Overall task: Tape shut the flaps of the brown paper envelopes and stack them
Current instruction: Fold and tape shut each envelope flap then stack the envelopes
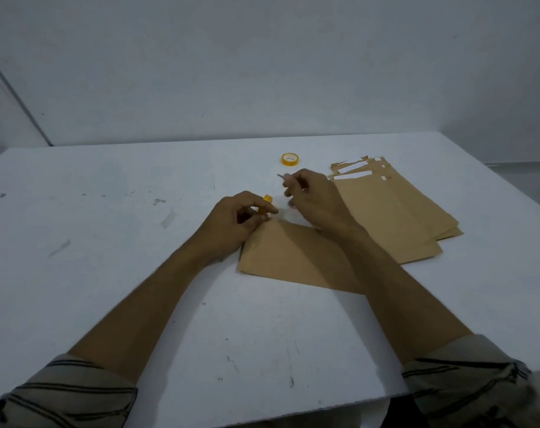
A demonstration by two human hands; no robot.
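Curled round a small orange tape roll (266,199), the left hand (234,217) sits at the top corner of a brown envelope (293,257) lying flat on the white table (108,211). Just beside it, the right hand (315,199) pinches a thin grey tool (281,176), too blurred to name. Beyond them rests a yellow tape roll (290,159), and further right lies a stack of brown envelopes (395,211).

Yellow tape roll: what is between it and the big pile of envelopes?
Nothing. In the head view, only bare white table lies between the yellow tape roll and the pile of envelopes.
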